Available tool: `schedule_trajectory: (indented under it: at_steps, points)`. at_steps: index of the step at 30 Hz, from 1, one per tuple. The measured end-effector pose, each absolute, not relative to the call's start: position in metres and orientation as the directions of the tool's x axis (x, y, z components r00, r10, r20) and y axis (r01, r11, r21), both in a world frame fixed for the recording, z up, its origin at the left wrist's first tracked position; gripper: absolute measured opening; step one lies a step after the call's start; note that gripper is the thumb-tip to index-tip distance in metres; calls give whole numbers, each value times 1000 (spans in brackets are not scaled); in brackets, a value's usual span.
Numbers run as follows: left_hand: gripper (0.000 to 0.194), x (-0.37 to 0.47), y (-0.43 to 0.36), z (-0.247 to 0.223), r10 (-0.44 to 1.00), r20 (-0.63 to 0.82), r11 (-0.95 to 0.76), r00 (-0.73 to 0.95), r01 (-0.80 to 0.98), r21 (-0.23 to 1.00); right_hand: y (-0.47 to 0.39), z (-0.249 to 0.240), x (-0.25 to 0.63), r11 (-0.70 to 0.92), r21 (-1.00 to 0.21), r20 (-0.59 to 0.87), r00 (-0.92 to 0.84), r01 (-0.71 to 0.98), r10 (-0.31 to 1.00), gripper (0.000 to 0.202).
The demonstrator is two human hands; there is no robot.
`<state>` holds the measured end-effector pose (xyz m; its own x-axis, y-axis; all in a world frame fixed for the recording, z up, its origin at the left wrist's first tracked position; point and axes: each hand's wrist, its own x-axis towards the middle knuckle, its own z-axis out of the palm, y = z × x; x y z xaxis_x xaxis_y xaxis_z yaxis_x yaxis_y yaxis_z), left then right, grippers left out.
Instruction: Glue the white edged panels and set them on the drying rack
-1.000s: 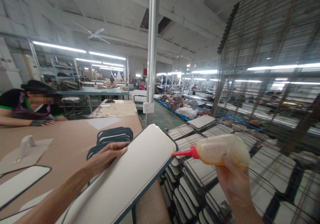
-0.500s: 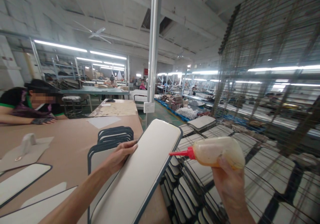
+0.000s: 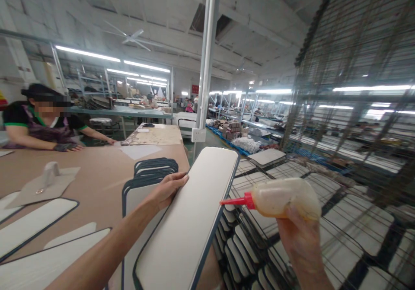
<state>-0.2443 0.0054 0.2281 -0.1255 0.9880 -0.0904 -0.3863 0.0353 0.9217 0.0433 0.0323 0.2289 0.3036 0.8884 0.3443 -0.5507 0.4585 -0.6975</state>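
My left hand [image 3: 170, 188] grips the left edge of a long cream panel [image 3: 197, 203] with rounded corners and a dark blue border, tilted up over the table. In my right hand [image 3: 300, 238] is a squeeze bottle [image 3: 285, 197] with a red nozzle, lying sideways and partly filled with amber liquid. The red nozzle tip [image 3: 223, 202] is at the panel's right edge; whether it touches cannot be told. Behind my left hand, a stack of similar dark-edged panels [image 3: 154, 171] rests on the table.
The brown table [image 3: 100, 164] holds more cream panels [image 3: 42, 221] and a beige piece with a handle [image 3: 50, 180]. Wire racks [image 3: 337, 225] carrying panels stand at right. A metal post [image 3: 207, 65] rises ahead. A co-worker [image 3: 45, 121] leans on the table's far left side.
The view has shifted slightly, and the panel stands a little more upright. The bottle's nozzle stays by its right edge. The co-worker has raised their upper body and stretched an arm along the table.
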Motion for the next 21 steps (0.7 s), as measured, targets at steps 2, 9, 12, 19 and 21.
schedule_trajectory:
  at_steps: [2,9,12,19,21]
  points:
    - [21,-244,6,230,986,-98,39,-135,-382,923,31,228,43,454,-701,343,298,-551,891,28]
    - [16,-246,9,232,980,-132,68,-150,-374,925,28,226,41,432,-721,351,253,-541,902,38]
    - [13,-246,11,233,977,-133,63,-167,-372,926,27,226,39,427,-727,348,247,-538,904,53]
    - [10,-248,17,239,973,-124,42,-194,-381,924,22,223,38,419,-748,360,216,-514,908,63]
    - [8,-249,19,240,972,-121,35,-202,-385,922,20,222,38,407,-749,347,214,-522,913,63]
